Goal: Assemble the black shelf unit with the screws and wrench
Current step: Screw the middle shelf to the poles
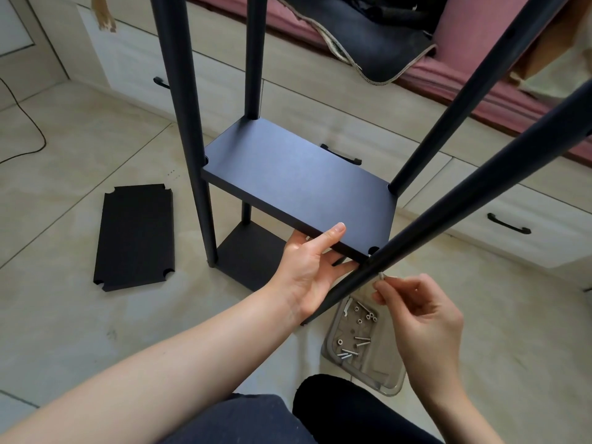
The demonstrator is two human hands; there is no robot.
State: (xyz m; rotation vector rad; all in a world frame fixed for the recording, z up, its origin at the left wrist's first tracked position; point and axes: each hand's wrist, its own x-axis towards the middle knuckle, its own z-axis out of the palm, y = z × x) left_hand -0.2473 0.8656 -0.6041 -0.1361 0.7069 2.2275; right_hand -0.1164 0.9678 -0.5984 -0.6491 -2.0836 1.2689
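The black shelf unit stands on the floor with several black poles (192, 129) and a lower board (246, 261). A second black board (298, 184) sits higher between the poles. My left hand (310, 267) grips that board's near edge, thumb on top and fingers underneath. My right hand (419, 312) pinches a small silver screw (381, 276) against the near right pole (448, 213), just below the board's corner notch. No wrench can be made out.
A clear plastic tray (381, 376) with several screws and washers lies on the tiled floor under my right hand. A spare black board (136, 235) lies flat at the left. Cream drawers with black handles (509, 224) run behind. My knees show at the bottom.
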